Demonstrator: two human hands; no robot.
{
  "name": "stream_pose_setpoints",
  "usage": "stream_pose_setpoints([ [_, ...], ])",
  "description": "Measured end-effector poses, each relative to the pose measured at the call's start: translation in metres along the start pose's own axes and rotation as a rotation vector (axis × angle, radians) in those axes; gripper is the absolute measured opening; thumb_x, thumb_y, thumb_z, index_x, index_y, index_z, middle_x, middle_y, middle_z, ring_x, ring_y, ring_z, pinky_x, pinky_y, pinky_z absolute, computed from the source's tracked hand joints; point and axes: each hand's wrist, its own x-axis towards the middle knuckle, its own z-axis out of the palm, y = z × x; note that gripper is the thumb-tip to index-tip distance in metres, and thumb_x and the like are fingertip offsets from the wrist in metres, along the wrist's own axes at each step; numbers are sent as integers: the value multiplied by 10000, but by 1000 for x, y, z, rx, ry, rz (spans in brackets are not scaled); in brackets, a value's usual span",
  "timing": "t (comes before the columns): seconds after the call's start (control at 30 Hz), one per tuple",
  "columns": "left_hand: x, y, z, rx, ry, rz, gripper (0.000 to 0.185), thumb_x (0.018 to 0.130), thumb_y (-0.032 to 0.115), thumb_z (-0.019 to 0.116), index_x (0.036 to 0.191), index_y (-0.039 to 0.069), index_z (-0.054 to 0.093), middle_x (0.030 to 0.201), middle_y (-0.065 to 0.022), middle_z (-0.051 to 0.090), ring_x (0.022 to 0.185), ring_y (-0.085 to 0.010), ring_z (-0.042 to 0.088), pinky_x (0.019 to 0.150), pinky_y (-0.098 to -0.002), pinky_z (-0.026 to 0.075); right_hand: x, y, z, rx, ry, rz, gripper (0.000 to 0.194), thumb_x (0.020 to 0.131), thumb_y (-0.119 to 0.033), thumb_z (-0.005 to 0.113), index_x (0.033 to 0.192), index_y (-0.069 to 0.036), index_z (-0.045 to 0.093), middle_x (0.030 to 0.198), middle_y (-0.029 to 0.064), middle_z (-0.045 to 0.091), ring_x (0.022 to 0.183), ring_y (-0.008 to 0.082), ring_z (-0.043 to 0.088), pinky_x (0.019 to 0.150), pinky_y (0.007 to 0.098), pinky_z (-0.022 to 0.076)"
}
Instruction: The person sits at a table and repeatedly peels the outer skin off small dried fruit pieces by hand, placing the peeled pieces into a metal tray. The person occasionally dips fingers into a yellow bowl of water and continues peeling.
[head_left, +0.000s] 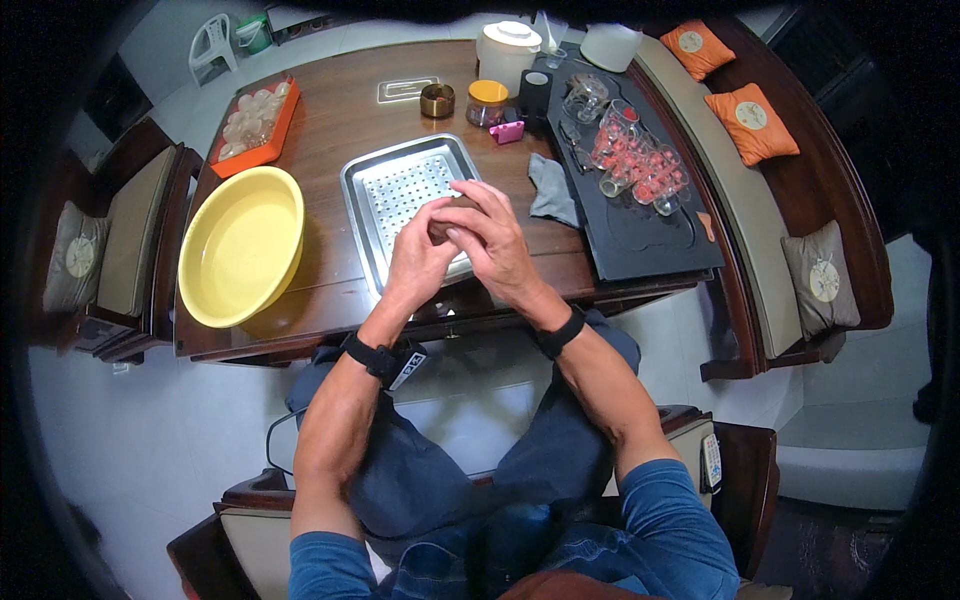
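Observation:
Both hands meet over the near part of a perforated stainless-steel tray (352, 195) on the wooden table. Between them is a small, dark brown object (466, 202), mostly covered by the fingers, so its kind is unclear. My left hand (421, 251) grips it from the left side. From the right, my right hand (499, 244) curls its fingers over it. A large yellow plastic basin (244, 240), seemingly with water in it, stands to the left of the tray. On the right lies a grey cloth (551, 187), next to a black tea tray (637, 244).
An orange tray (289, 120) holds several pale, translucent rounded pieces. Several glasses with red marks (637, 161) crowd the tea tray. Farther back are a brass-coloured bowl (437, 100), a yellow-lidded jar (486, 105), a pink item (507, 133) and a white lidded pot (508, 56).

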Motion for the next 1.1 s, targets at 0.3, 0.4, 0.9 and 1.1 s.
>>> stream_pose_setpoints([
  [0.3,-9,14,-1,100,-61,45,463,898,32,756,1330,-3,591,1089,-105,720,940,-147,690,864,-318,575,11,21,-4,155,22,314,265,1006,-223,567,1175,-78,710,1199,163,618,1171,340,559,1027,442,444],
  [0.4,-10,12,1,-42,-81,46,558,870,-37,761,1389,-1,559,1193,-93,688,987,-140,681,871,-310,578,11,31,-11,72,32,423,284,1010,-241,574,1170,-54,715,1079,162,629,1135,330,572,1010,436,448],
  [0.9,1,13,-14,-670,-9,-344,452,1024,215,651,1355,-61,517,1149,-178,691,903,-170,697,806,-281,592,-6,20,-26,244,-60,364,415,929,-177,708,1305,-20,630,1152,79,587,1078,182,585,889,310,501],
  [1.1,0,6,-28,-661,-9,-490,554,1013,575,572,1048,33,679,788,-19,667,649,-87,601,545,-187,458,-6,14,-43,679,-406,471,303,918,-147,729,1184,-14,667,1022,5,628,899,97,599,787,248,486],
])
